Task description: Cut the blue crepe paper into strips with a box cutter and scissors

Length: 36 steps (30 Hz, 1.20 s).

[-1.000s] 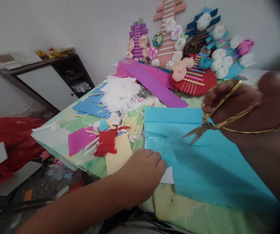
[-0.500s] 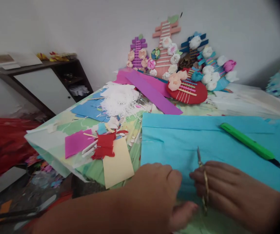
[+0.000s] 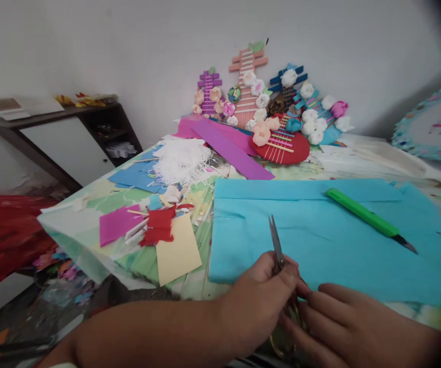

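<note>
A small pair of scissors with gold-coloured handles points away from me, blades nearly together, just above the near edge of a blue sheet of paper. My left hand is closed around them near the pivot, thumb and forefinger pinching the metal. Fingertips of my right hand reach the gold handles from the right and curl about them, partly hidden. On the blue sheet, to the right, lies a green utility knife with its dark blade out.
Left of the blue sheet lie a cream paper, red crepe scraps, a magenta piece and a heap of white shredded strands. Behind, purple strips and several flower-decorated instrument-shaped crafts lean by the wall. A cabinet stands left.
My left hand has come onto the scissors, which have moved left and turned to show both blades. My right hand has shifted lower and stays at the handles. The view has swung slightly right.
</note>
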Available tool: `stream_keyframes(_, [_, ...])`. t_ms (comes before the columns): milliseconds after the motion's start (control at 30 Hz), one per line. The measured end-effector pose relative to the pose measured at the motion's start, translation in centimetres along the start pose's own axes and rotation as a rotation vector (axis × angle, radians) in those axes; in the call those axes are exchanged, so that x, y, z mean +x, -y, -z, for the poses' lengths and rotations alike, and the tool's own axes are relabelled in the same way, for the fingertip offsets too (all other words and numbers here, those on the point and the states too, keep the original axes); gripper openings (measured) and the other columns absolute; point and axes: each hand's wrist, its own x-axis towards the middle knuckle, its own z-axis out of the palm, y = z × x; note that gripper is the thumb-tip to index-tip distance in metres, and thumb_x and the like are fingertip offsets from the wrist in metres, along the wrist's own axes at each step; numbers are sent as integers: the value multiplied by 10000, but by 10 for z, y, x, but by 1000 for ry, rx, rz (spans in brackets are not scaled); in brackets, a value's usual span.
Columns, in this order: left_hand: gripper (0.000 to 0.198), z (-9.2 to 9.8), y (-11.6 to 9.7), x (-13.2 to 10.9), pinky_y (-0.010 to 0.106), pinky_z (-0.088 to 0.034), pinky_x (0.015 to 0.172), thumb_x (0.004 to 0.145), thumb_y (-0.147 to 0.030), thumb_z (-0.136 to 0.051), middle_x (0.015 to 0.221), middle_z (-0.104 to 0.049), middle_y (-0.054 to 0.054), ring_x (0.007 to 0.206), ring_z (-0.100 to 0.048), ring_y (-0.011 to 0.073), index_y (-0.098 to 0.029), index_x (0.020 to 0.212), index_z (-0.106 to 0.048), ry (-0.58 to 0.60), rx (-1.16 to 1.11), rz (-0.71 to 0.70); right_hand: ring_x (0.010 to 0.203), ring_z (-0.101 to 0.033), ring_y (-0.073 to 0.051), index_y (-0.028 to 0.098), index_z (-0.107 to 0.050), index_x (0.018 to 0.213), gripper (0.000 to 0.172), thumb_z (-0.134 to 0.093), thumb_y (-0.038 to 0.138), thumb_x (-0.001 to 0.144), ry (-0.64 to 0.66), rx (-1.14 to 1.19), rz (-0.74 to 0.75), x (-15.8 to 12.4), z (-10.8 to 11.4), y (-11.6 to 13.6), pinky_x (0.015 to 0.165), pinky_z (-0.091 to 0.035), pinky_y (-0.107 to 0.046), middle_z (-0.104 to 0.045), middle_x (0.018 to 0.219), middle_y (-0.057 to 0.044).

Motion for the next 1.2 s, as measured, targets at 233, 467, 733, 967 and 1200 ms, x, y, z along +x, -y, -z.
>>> stream_keyframes(233, [143,-13,-21,-5,265,-452,794,897,-272,-404,822,-571,4,815,-556,117,-191,1014,-421,-92,207,-223,701,-620,-211,256,-484,980,228,-519,288,756,-157,213,-811,-14,-7,10,564,-520,-351,-637,827,-70])
stream_keyframes(467, [394,-13,-48,2,304,-489,755,886,-428,-360,1017,-609,59,933,-597,181,-210,1215,-342,-141,466,-265,798,-615,-228,228,-528,844,177,-580,301,692,-190,582,-938,31,-6,-11,682,-511,-393,-638,844,-68])
stream_keyframes(733, [313,15,-111,-8,380,-473,726,842,-409,-445,896,-646,63,853,-606,255,-181,1015,-571,-127,1542,-624,446,-411,-112,232,-446,880,236,-540,365,709,-576,1137,-1201,52,-19,-66,402,-349,-256,-437,559,50])
stream_keyframes(967, [649,65,-43,-10,476,-410,871,721,-525,-597,1254,-479,213,1154,-440,372,-97,1200,-502,18,1952,-459,516,-476,-151,233,-378,907,446,-639,481,643,-57,457,-1071,14,-8,-101,461,-354,-291,-515,649,16])
stream_keyframes(1200, [321,83,-22,-15,466,-350,944,792,-380,-580,1225,-532,131,1149,-462,302,-158,1022,-598,3,1844,-540,768,-559,-258,184,-507,874,392,-589,514,677,372,22,-686,-10,-15,-95,631,-411,-370,-599,846,-101])
